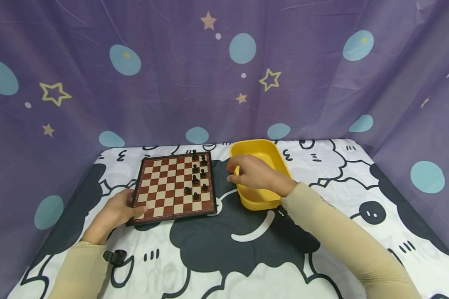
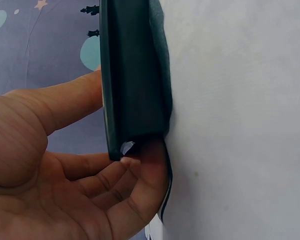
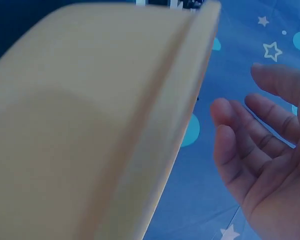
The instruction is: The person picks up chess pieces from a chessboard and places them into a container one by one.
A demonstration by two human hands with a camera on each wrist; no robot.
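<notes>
A folding magnetic chessboard (image 1: 161, 178) lies on the cloth with several black chess pieces (image 1: 195, 180) standing along its right side. My left hand (image 1: 117, 211) grips the board's near left corner, thumb on the top face and fingers at the side. In the left wrist view, the fingers (image 2: 135, 195) curl against the end of the board's dark edge (image 2: 135, 75). Above the left rim of a yellow tray (image 1: 260, 204) hovers my right hand (image 1: 252, 172). Its fingers (image 3: 230, 150) are loosely bent and apart from the thumb in the right wrist view, with nothing between them.
A sheep-patterned cloth (image 1: 224, 257) covers the table. Behind it and at both sides hangs a purple curtain (image 1: 172, 83) with stars and blue dots. The yellow tray stands right of the board, across a narrow gap.
</notes>
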